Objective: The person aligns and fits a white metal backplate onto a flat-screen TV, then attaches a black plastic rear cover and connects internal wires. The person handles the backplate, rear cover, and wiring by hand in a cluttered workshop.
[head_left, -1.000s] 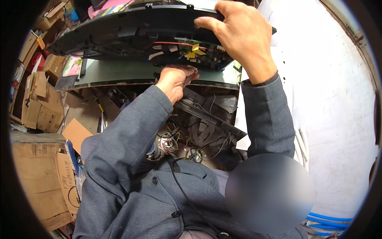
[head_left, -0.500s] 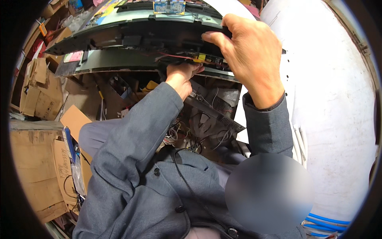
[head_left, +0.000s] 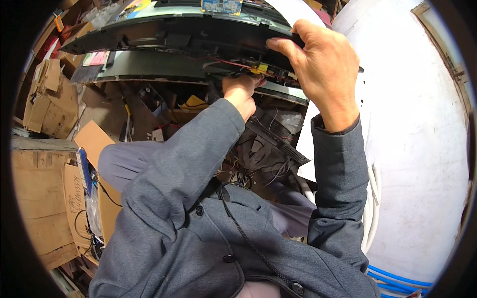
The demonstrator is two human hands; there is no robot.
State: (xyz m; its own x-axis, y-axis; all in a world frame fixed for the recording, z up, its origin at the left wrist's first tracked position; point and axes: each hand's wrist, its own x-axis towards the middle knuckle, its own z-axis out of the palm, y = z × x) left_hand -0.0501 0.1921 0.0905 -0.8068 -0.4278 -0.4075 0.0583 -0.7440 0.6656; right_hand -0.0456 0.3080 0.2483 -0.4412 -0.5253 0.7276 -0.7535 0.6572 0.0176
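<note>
A long black plastic panel (head_left: 134, 39), like the housing of a flat screen, is held tilted up over a pale greenish tabletop (head_left: 154, 69). My right hand (head_left: 329, 72) grips its upper edge near the right end, thumb on the near face and fingers behind. Below the panel's lower edge, my left hand (head_left: 239, 93) reaches in with curled fingers, close to a circuit board bearing a yellow part (head_left: 261, 68). Thin red wires (head_left: 233, 63) run along there. Whatever those fingertips hold is hidden under the panel.
Beyond the panel lies a blue circuit board (head_left: 221, 6). Under the tabletop are tangled cables (head_left: 243, 176) and a dark slotted casing (head_left: 278, 141). Cardboard boxes (head_left: 52, 109) stand on the left. A white-covered surface (head_left: 412, 149) fills the right, with blue tubing (head_left: 397, 280) at its lower end.
Both hands and the panel appear slightly farther right in the view. The right hand keeps its grip on the panel's edge, and the left hand stays beneath it.
</note>
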